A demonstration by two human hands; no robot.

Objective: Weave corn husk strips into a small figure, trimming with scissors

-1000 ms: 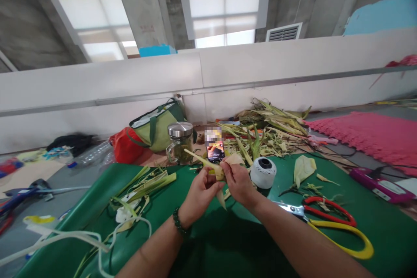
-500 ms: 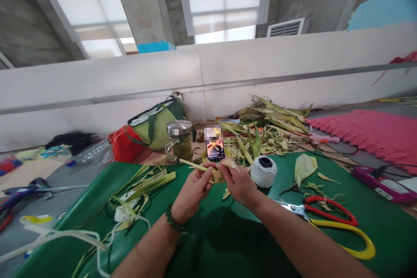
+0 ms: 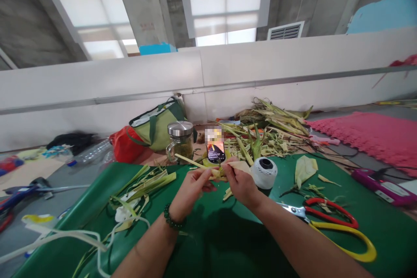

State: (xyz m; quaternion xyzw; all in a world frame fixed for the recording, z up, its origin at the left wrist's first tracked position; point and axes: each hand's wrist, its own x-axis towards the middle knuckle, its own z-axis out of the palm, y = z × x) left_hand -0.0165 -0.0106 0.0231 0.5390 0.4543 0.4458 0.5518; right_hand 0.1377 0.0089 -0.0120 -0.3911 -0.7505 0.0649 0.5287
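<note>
Corn-husk piece (image 3: pixel 215 173), pale yellow, papery: I hold it pinched by left hand (image 3: pixel 190 190) and right hand (image 3: pixel 241 184), in front of the propped black phone (image 3: pixel 216 151). Its flap, dangling a second ago, no longer shows below; handling appears unfinished.

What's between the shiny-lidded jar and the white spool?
In the head view, the phone stands between the jar and spool; pale husk in the right hand shows there too.
</note>
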